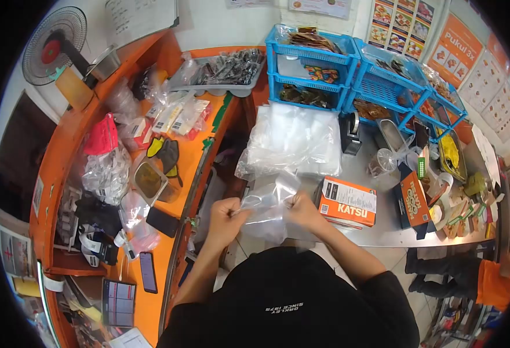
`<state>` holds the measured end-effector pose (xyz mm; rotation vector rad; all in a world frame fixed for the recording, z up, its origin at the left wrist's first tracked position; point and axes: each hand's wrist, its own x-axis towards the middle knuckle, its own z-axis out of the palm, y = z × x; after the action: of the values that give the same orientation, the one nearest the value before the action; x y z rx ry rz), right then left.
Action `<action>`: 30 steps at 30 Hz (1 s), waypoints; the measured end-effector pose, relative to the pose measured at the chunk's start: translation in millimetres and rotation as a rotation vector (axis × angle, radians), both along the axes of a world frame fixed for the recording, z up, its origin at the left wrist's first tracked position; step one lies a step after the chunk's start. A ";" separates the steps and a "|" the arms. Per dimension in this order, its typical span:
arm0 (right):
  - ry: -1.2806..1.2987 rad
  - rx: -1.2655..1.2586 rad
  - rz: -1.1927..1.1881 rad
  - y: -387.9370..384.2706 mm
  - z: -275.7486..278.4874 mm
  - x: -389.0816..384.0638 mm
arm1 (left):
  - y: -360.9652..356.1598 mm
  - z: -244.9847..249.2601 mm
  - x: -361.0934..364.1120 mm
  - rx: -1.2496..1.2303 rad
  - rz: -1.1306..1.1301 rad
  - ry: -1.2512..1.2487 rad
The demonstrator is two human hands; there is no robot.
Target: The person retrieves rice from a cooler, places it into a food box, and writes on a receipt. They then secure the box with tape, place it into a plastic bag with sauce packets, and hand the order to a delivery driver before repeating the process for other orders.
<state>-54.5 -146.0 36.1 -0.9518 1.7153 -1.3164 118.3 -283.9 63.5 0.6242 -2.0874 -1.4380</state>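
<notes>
A clear plastic bag [269, 211] is stretched between my two hands in front of my chest. My left hand [228, 216] pinches its left side, fingers closed. On the other side my right hand [303, 210] grips the bag's edge, slightly blurred. Just beyond lies a stack of clear plastic bags [292, 136] on the metal table [353, 168]. To the right of my right hand sits an orange and white box [348, 202] marked KATSU.
Blue tiered baskets [313, 66] with packets stand at the back, a black tape dispenser [350, 136] before them. Another orange box [412, 200] stands open at right. The orange counter [194, 156] at left holds a phone [148, 272], gloves [165, 155] and a metal container [149, 181].
</notes>
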 end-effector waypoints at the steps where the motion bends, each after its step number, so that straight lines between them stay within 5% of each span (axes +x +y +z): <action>1: 0.790 0.112 0.146 7.9 -5.9 -15.2 | -3.9 9.0 8.4 -0.315 0.109 -0.008; 2: 0.800 0.145 0.014 21.3 1.7 -36.5 | -7.5 24.1 18.5 -0.629 0.217 -0.021; 3: 0.807 0.180 -0.123 34.3 16.3 -58.2 | -41.6 -5.0 44.8 -0.482 0.425 0.057; 4: 0.807 0.188 -0.193 45.3 52.3 -71.1 | -27.9 63.6 50.7 -0.318 0.449 -0.063; 6: 0.802 0.191 -0.259 54.3 90.9 -73.1 | -43.8 38.3 60.3 -0.461 0.490 -0.085; 9: 0.691 -0.103 -0.347 53.8 92.9 -66.1 | -44.4 27.2 63.3 -0.596 0.549 -0.107; 11: 0.724 -0.373 -0.349 49.1 72.0 -61.3 | -49.7 11.7 69.4 -0.928 0.535 -0.054; 13: 0.524 -0.302 -0.270 43.8 56.0 -53.9 | -48.1 -4.5 67.4 -0.856 0.545 -0.110; 15: -0.636 -0.515 -0.353 23.7 43.7 -40.6 | -49.2 -26.3 50.5 -0.168 0.479 0.245; 16: -1.015 -0.431 -0.327 22.7 52.9 -36.2 | -43.1 -33.2 43.7 -0.170 0.492 0.247; 18: -1.148 -0.452 -0.302 24.7 36.9 -30.0 | -29.6 -40.6 36.2 0.600 0.498 0.678; 19: -1.285 -0.480 -0.296 24.1 30.0 -25.5 | -27.3 -38.5 39.3 0.592 0.513 0.673; 21: -1.239 -0.396 -0.330 27.1 30.4 -22.8 | -20.9 -27.4 46.6 1.099 0.519 0.851; 25: -1.356 -0.490 -0.134 38.1 24.0 -37.8 | -3.0 -7.1 63.9 1.168 0.292 0.893; 27: -1.193 -0.214 -0.546 36.3 78.1 -21.0 | 2.3 -5.4 70.9 1.179 0.203 0.839; 29: -1.206 -0.248 -0.414 53.5 56.5 -35.4 | 6.2 -3.0 73.9 1.196 0.005 0.737; 30: -1.136 -0.162 -0.322 56.6 51.7 -41.2 | 14.5 10.1 70.2 1.185 0.256 0.614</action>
<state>-95.8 -89.4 87.8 0.0946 0.8686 -1.7272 188.5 -269.4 73.7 0.6800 -0.5340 -2.2455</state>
